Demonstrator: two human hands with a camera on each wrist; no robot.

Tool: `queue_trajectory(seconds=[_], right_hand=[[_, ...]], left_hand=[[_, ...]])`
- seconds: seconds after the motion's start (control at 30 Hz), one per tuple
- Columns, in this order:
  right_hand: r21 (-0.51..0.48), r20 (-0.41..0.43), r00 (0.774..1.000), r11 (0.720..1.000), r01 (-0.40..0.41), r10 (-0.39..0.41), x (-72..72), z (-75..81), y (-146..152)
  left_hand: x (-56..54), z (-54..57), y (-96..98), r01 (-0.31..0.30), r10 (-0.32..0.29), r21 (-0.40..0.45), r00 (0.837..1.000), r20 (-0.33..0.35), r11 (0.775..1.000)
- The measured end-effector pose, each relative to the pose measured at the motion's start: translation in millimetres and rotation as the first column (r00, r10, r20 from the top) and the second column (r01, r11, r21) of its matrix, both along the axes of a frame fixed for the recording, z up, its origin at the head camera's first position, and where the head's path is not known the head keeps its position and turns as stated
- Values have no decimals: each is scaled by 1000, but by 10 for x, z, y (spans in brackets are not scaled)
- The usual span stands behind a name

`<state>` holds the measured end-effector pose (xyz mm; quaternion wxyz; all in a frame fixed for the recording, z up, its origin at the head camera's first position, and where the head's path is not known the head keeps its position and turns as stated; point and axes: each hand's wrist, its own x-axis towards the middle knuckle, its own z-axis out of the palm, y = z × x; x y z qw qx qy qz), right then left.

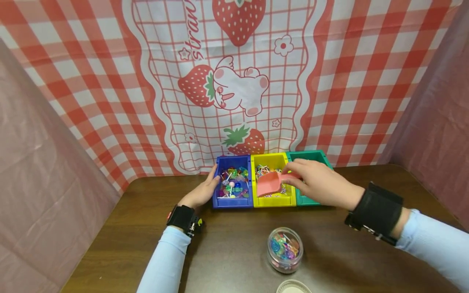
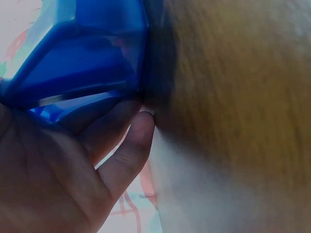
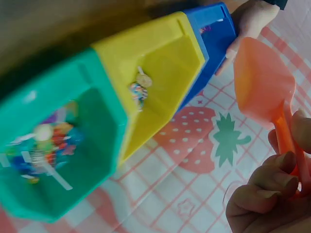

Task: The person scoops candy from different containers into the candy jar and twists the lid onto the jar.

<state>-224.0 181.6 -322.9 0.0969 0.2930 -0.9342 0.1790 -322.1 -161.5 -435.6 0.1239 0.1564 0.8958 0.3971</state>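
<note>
A pink scoop (image 1: 269,184) hangs over the yellow bin (image 1: 275,201), its handle gripped between the thumb and fingers of my right hand (image 1: 316,181). The scoop's bowl (image 3: 262,80) looks bare of pieces in the right wrist view. Along the left wall of the blue bin (image 1: 234,202), my left hand (image 1: 201,191) rests with its fingers extended against the side. Small colourful beads and lollipop-shaped charms (image 1: 234,185) lie in the blue bin. Striped pieces (image 3: 139,92) lie in the yellow one, and mixed charms (image 3: 53,145) in the green bin (image 3: 102,121).
In front of the joined bins stands a clear jar (image 1: 285,252) filled with colourful charms. A pale round lid (image 1: 293,287) lies nearer, cut off by the frame edge. Behind the bins hangs a strawberry-print cloth (image 1: 238,89) over the wooden table's (image 1: 146,219) back edge.
</note>
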Motion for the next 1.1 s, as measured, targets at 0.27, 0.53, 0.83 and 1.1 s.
queue_trajectory(seconds=[0.27,0.53,0.83,1.1], right_hand=[[132,-15,1000,991,1,1,-484,36,-537],[289,-124,990,957,-26,64,-777,-80,-978],[448,-248,965,893,35,87,-913,-337,-1242],[384,-100,995,922,46,-8,-975,-387,-1267]], left_hand=[[-16,6,17,23,-23,16,1000,-8,1000],[-25,5,5,13,-13,32,1000,-9,999],[-26,-9,45,22,-21,42,1000,-6,999],[-10,-2,4,5,-5,18,1000,-7,1000]])
